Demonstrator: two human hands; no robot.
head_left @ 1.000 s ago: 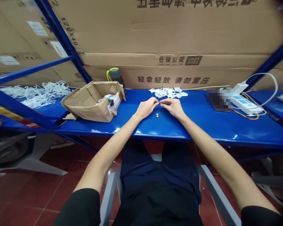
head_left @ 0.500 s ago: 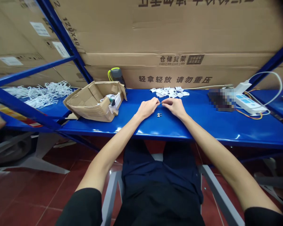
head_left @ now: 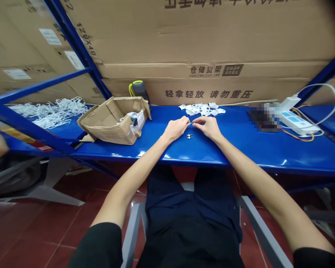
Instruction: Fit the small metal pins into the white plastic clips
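My left hand [head_left: 176, 128] and my right hand [head_left: 208, 126] meet over the blue shelf top [head_left: 240, 143], fingertips pinched towards each other. Between them is a very small thin piece [head_left: 191, 122], too small to name. Just below the fingertips two tiny metal parts [head_left: 189, 136] lie on the blue surface. A small heap of white plastic pieces [head_left: 201, 109] lies just beyond my hands, near the back wall of boxes.
An open cardboard box [head_left: 111, 121] with white parts stands left of my hands, a dark bottle [head_left: 139, 90] behind it. White hooks [head_left: 47, 110] pile at the far left. A white power strip [head_left: 297, 123] with cables lies at the right. Large cartons [head_left: 212, 44] fill the back.
The view has shifted slightly. Both hands stay pinched together at the same spot; the fingertips have barely moved.
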